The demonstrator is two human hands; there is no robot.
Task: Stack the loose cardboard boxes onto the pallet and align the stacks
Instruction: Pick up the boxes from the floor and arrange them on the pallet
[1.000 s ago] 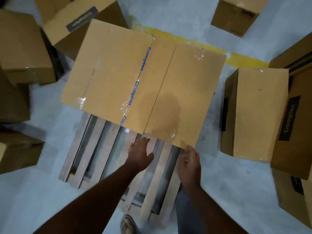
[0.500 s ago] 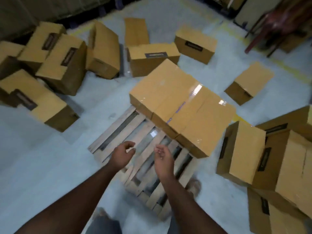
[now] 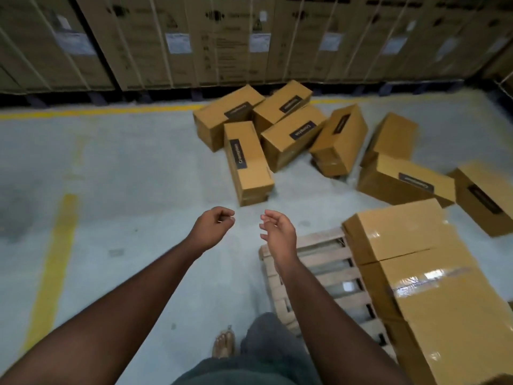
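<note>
A wooden pallet lies on the floor at lower right. Two taped cardboard boxes sit side by side on its right part, leaving bare slats on the left. Several loose boxes lie scattered on the floor ahead; the nearest loose box stands just beyond my hands. My left hand hangs over bare floor with its fingers curled and nothing in it. My right hand is above the pallet's far left corner, fingers loosely apart, holding nothing.
A row of tall strapped cartons lines the back wall. Yellow floor lines run along the left and across the back. Another loose box lies at the far right. My sandalled foot stands beside the pallet.
The view has swung left, away from the pallet toward the scattered boxes. Both hands have left the boxes on the pallet and now hang free in front of me.
</note>
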